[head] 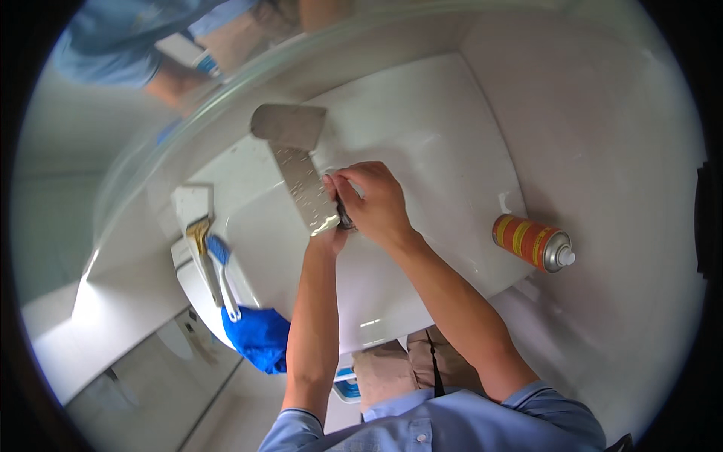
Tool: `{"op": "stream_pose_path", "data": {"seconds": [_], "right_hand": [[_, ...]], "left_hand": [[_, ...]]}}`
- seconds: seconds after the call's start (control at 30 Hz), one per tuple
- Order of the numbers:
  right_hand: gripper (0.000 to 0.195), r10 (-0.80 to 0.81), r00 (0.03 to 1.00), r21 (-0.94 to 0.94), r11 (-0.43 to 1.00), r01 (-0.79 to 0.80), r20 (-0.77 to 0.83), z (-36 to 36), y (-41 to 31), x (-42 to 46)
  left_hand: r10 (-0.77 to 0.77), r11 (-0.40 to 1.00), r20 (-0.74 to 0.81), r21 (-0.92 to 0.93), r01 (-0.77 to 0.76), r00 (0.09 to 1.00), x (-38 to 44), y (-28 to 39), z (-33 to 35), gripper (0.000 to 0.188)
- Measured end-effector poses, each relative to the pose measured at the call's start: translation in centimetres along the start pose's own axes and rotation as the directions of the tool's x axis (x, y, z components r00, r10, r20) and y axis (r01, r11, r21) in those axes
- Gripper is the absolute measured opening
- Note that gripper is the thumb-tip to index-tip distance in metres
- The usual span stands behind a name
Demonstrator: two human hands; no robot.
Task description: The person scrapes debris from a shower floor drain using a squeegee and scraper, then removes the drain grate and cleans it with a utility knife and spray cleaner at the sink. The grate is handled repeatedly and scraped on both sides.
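My left hand (334,242) is beside the near end of a flat metal faucet (302,186), over a white washbasin (418,169). Water drops dot the faucet's top. A small dark object (344,216), too hidden to name, rests in the left hand's grip. Bent over it from the right, my right hand (375,200) has its thumb and forefinger drawn together near the left fingertips. Whether anything is pinched there cannot be seen. Much of the left hand is hidden behind the right.
An orange spray can (531,243) with yellow bands lies at the basin's right edge. On the left rim are a flat brush (203,254), a blue-bristled brush (223,271) and a blue cloth (260,339). A mirror (73,158) borders the left side.
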State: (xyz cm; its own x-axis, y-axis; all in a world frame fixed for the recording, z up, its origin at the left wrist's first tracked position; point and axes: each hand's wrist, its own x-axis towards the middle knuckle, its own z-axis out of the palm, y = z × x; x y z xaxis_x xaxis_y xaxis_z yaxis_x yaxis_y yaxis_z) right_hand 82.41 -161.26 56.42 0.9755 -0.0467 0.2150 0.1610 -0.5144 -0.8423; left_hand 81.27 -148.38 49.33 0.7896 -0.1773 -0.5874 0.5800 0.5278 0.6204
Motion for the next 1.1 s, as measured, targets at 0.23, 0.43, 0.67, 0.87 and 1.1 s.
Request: {"op": "stream_pose_path", "data": {"seconds": [0.23, 0.43, 0.67, 0.87, 1.1], "right_hand": [[0.022, 0.115, 0.93, 0.403, 0.878, -0.259, 0.349, 4.0, 0.2, -0.4], [0.041, 0.45, 0.883, 0.627, 0.653, -0.425, 0.13, -3.4, -3.2, 3.1], [0.019, 0.341, 0.937, 0.643, 0.703, -0.304, 0.07, -4.4, -5.1, 6.4], [0.033, 0.704, 0.703, 0.464, 0.592, -0.659, 0.1, -2.8, -2.6, -2.2], [0.019, -0.222, 0.747, -0.036, 0.949, 0.313, 0.627, 11.1, -18.4, -4.9]], "left_hand": [[0.057, 0.991, 0.138, -0.126, -0.04, 0.989, -2.1, -1.8, -0.1, 0.038], [0.048, 0.991, 0.175, -0.133, -0.025, 0.983, -0.8, 2.2, 4.5, 0.022], [0.003, 0.935, 0.076, -0.353, 0.024, 0.997, -6.0, 1.4, 2.8, 0.028], [-0.039, 0.839, -0.253, -0.534, -0.106, 0.967, -13.8, -1.9, -0.7, 0.034], [-0.038, 0.828, -0.328, -0.539, -0.154, 0.944, -17.5, -3.1, -2.0, 0.035]]}}
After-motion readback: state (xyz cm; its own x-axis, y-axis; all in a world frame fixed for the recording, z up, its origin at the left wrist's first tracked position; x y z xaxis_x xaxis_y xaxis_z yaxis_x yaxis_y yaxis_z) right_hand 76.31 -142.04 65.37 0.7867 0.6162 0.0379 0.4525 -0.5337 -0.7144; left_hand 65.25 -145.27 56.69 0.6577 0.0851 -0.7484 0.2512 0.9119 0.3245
